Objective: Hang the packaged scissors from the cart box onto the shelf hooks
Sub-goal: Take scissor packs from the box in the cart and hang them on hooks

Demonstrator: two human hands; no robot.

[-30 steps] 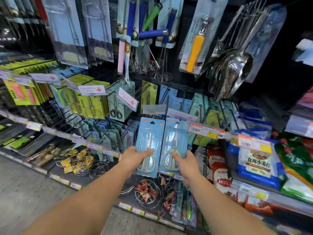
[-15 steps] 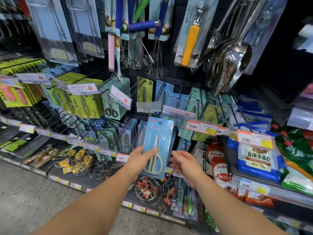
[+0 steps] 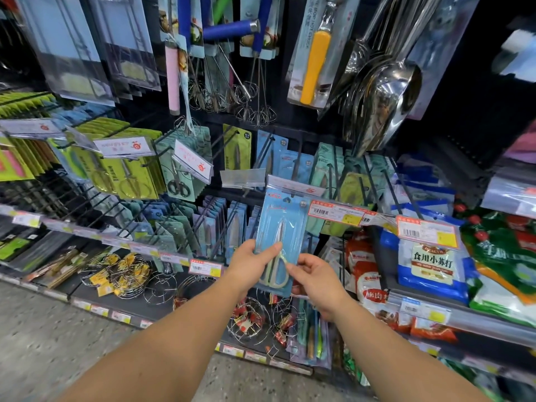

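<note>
A light-blue blister pack of scissors stands upright in front of the shelf, its top hole at the tip of a black hook under a clear price tag. My left hand grips the pack's lower left edge, thumb across its front. My right hand pinches the lower right edge beside the scissor handles. More blue scissor packs hang on the hooks behind. The cart box is out of view.
Yellow-green scissor packs hang at left. Whisks, a yellow-handled tool and steel ladles hang above. Baking-soda bags sit on the right shelf. Wire racks lie on the bottom shelf. Empty black hooks jut out at left.
One second ago each hand held a blue pack. Now one pack remains in both hands; my right hand has come back to its lower edge and the pack has risen toward the hook.
</note>
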